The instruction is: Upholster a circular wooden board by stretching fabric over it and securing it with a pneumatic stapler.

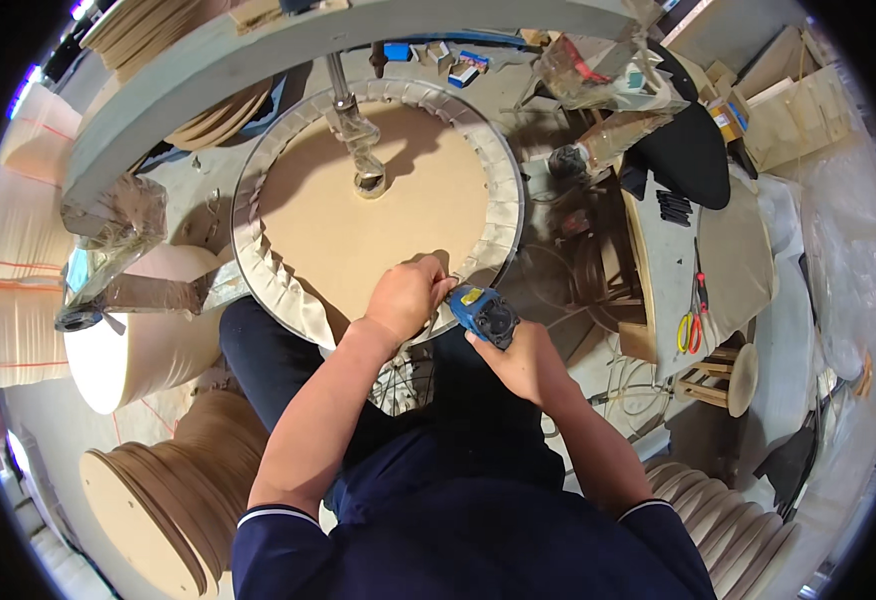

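A round tan board (328, 235) lies flat before me, with pale pleated fabric (501, 185) folded over its rim all around. A thin dark ring encircles it. My right hand (526, 362) is wrapped around a blue staple gun (480, 312), whose nose points at the near right part of the rim. Just left of that nose, my left hand (403, 300) is closed at the fabric's near edge; its fingertips are partly hidden. A metal rod with a wrapped foot (368, 180) comes down onto the board's middle.
A curved grey frame (358, 38) arches over the far side. To the right, a table (658, 265) carries scissors (691, 332) and several black strips (674, 207). Stacked round boards (143, 520) stand at the lower left, near a large white roll (138, 360). Small boxes (468, 68) lie beyond.
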Motion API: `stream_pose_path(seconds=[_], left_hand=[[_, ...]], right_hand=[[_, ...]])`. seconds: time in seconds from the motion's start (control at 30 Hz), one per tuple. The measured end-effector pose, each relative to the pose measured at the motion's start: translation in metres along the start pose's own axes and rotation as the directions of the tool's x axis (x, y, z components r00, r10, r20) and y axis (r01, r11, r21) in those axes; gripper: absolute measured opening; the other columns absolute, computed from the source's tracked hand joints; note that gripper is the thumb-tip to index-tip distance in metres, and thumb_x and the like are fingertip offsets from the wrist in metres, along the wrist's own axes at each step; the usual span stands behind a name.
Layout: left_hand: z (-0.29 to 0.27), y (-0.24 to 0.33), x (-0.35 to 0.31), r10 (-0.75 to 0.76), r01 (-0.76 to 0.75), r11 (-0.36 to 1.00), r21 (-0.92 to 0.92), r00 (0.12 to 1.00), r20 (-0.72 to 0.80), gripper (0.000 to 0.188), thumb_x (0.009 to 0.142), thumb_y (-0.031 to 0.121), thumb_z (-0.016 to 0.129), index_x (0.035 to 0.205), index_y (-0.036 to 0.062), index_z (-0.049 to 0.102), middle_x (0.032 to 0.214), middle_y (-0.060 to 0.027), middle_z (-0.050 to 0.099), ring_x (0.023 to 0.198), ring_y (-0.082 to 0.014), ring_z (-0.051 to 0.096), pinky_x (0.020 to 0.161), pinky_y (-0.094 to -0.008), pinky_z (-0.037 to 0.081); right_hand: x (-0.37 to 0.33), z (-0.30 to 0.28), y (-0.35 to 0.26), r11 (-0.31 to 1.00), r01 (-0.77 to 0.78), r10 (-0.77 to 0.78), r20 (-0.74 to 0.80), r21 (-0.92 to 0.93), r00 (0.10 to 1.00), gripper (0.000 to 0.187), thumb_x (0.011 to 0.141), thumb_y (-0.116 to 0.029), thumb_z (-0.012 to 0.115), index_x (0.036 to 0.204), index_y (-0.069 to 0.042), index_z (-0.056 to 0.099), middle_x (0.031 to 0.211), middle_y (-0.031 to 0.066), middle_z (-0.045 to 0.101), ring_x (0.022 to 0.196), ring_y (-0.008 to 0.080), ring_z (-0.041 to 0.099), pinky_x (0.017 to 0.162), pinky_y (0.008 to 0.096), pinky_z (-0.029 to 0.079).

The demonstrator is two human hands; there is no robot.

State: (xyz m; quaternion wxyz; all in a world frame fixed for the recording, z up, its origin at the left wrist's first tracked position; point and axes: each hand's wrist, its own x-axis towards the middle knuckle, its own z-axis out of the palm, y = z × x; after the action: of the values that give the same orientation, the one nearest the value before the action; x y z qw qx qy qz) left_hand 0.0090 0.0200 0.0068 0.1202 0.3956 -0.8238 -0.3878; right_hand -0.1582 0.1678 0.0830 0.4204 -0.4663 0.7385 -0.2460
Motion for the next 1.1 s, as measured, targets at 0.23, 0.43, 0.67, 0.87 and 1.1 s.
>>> stream_pose_path(seconds=[0.23,0.43,0.67,0.87,1.1], left_hand=[[-0.018,0.042,-0.028,0.089,-0.107,0.990,0.090,0.978,0.190,0.051,0.110,0.041,0.055,0.152,0.0117,0.055,0.102,-0.0204,0.076,0.101,-0.0440,0.071,0.089,-0.0517,0.056],[-0.022,0.001,-0.027,0.239,-0.247,0.968,0.043,0.960,0.149,0.046,0.096,0.012,0.060,0.142,0.0126,0.063,0.105,-0.0208,0.075,0.100,-0.0440,0.070,0.087,-0.0498,0.056],[-0.024,0.003,-0.013,0.062,-0.074,0.996,0.060,0.982,0.179,0.022,0.104,0.025,0.063,0.110,0.0049,0.069,0.098,-0.0213,0.074,0.094,-0.0437,0.070,0.084,-0.0502,0.055],[-0.014,-0.004,-0.010,0.056,-0.057,0.998,0.013,0.996,0.075,0.022,0.102,0.025,0.069,0.102,0.0039,0.069,0.089,-0.0203,0.073,0.085,-0.0413,0.070,0.078,-0.0480,0.056],[-0.009,-0.001,-0.002,0.058,-0.056,0.997,-0.050,0.998,0.038,0.021,0.102,0.024,0.067,0.101,0.0029,0.067,0.092,-0.0220,0.073,0.089,-0.0444,0.069,0.082,-0.0523,0.055]], right_hand=[[-0.021,-0.014,0.040,0.962,-0.080,0.113,-0.112,0.263,0.987,0.039,0.096,-0.036,0.080,0.079,-0.003,0.067,0.062,0.0016,0.061,0.053,0.0115,0.059,0.052,0.0323,0.044],[-0.030,-0.022,0.030,0.986,-0.136,0.137,0.004,0.100,0.991,0.038,0.095,-0.034,0.081,0.113,-0.001,0.075,0.091,0.0194,0.077,0.083,0.0268,0.075,0.078,0.0396,0.056],[-0.021,-0.016,0.020,0.996,-0.026,0.032,0.066,-0.081,0.997,0.044,0.092,-0.034,0.083,0.117,0.002,0.072,0.100,0.0230,0.078,0.101,0.0400,0.075,0.084,0.0419,0.059],[-0.010,-0.010,0.018,0.999,-0.020,0.024,0.088,-0.049,0.996,0.043,0.093,-0.032,0.081,0.117,0.002,0.071,0.100,0.0233,0.078,0.102,0.0408,0.075,0.083,0.0422,0.059],[0.005,-0.003,0.011,0.999,0.042,-0.041,0.018,-0.015,0.999,0.043,0.095,-0.031,0.079,0.121,0.001,0.070,0.099,0.0285,0.074,0.105,0.0458,0.070,0.082,0.0451,0.058]])
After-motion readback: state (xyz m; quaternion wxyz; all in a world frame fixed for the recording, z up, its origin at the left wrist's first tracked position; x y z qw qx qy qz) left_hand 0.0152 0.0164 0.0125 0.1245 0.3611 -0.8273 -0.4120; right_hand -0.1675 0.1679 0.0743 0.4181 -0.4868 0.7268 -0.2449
